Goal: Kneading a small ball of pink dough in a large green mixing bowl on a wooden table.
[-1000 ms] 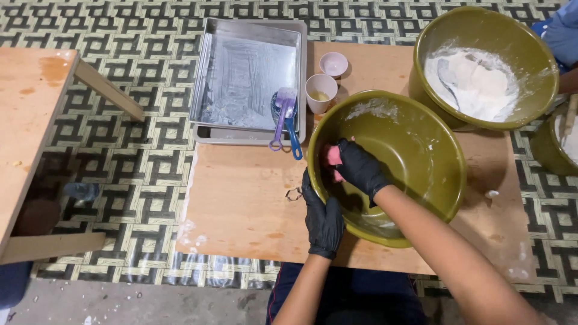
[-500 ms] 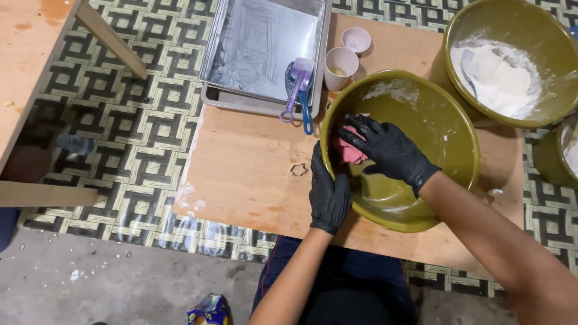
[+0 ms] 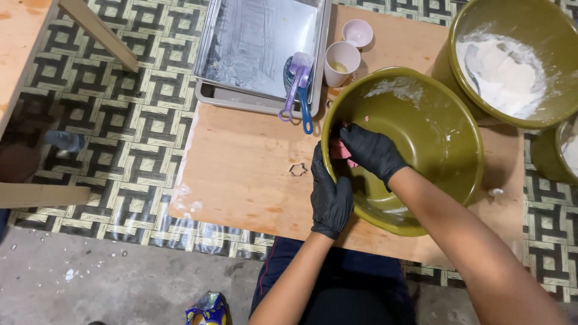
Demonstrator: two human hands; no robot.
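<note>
1. Right now the right hand in its black glove (image 3: 372,153) is down inside the large olive-green plastic bowl (image 3: 433,120), fingers curled and closed over a small pink lump of dough (image 3: 341,150) pressed against the bowl's inner wall at about nine o'clock.
2. Just outside that same stretch of rim, the black-gloved left hand (image 3: 330,195) lies flat along the bowl's outer wall, fingers together and pointing to twelve o'clock, bracing it; it grips nothing that I can see.
3. So the pink lump sits between the two hands, with the bowl wall between it and the left palm; the right hand is the one actually on it.
4. From the lump, the metal star-shaped cookie cutter (image 3: 297,170) lies on the wooden board (image 3: 241,180) at roughly eight o'clock, nearer the left hand.
5. Up at eleven o'clock rest the purple and blue measuring spoons (image 3: 299,90), on the edge of the floury metal baking tray (image 3: 259,42).
</note>
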